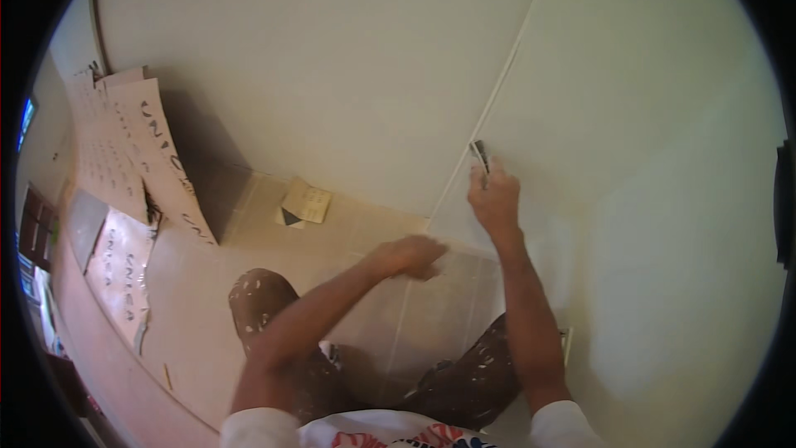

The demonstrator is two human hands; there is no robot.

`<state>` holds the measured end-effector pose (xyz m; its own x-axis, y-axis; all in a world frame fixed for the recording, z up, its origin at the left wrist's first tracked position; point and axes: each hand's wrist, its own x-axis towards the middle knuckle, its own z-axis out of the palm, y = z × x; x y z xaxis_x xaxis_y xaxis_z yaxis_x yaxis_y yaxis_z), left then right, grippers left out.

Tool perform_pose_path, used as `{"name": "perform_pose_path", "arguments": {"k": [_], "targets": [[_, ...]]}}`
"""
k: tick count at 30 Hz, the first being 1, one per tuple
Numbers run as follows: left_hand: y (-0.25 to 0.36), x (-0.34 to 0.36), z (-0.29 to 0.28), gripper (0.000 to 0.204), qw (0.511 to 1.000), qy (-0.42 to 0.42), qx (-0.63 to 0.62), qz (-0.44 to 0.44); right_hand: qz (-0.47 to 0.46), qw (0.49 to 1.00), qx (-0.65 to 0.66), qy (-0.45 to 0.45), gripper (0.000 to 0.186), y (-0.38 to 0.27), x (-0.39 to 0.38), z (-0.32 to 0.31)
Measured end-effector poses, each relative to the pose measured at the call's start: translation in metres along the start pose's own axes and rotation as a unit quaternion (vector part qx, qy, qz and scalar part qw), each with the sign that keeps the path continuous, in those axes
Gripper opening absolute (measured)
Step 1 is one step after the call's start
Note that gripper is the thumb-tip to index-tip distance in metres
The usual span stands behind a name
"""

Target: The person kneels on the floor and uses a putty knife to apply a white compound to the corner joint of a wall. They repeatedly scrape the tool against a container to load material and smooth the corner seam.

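My right hand (495, 197) is closed around a small tool with a dark, flat end (480, 151), which looks like a putty knife. The tool's end is at the pale seam (504, 73) where two light wall surfaces meet in the corner. My fingers hide most of its handle. Lower and to the left, my left hand (412, 257) hangs in front of the corner's foot, over the floor. It is blurred and its fingers look curled, but whether anything is in them does not show. It appears apart from the wall.
Large cardboard sheets (137, 129) with dark print lean against the wall at the left, and another printed sheet (122, 270) lies on the tiled floor (203, 307). A small cardboard piece (305, 201) lies by the wall's foot. My bent knees, in paint-spotted dark trousers (264, 303), are below my arms.
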<state>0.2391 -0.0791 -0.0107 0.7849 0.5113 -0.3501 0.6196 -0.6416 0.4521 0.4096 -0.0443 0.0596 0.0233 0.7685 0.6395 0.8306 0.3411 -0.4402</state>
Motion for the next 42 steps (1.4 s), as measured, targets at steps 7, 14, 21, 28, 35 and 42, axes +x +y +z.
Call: {"name": "perform_pose_path", "arguments": {"k": [7,14,21,28,35,42], "targets": [[0.018,-0.07,0.032,0.031,0.992,-0.067,0.054,-0.092,0.002,0.999,0.009,-0.043,0.024,-0.038,-0.008,0.019],[0.01,-0.068,0.054,0.027,0.99,0.135,0.027,0.039,0.101,0.986,-0.1,-0.089,0.041,0.011,-0.039,0.072],[-0.01,-0.079,0.043,0.028,0.996,0.071,0.019,-0.044,0.076,0.987,-0.103,-0.098,0.043,0.022,-0.039,0.069],[-0.001,-0.077,0.033,0.032,0.999,0.019,-0.008,-0.036,0.08,0.991,-0.077,-0.079,0.045,0.025,-0.036,0.058],[-0.012,-0.073,0.042,0.039,0.994,0.064,0.051,-0.077,0.102,0.994,-0.006,-0.042,0.041,0.006,-0.015,0.046],[-0.013,-0.071,0.045,0.047,0.995,0.029,0.042,-0.089,0.019,0.999,-0.037,-0.001,0.037,0.022,-0.023,0.058]]}}
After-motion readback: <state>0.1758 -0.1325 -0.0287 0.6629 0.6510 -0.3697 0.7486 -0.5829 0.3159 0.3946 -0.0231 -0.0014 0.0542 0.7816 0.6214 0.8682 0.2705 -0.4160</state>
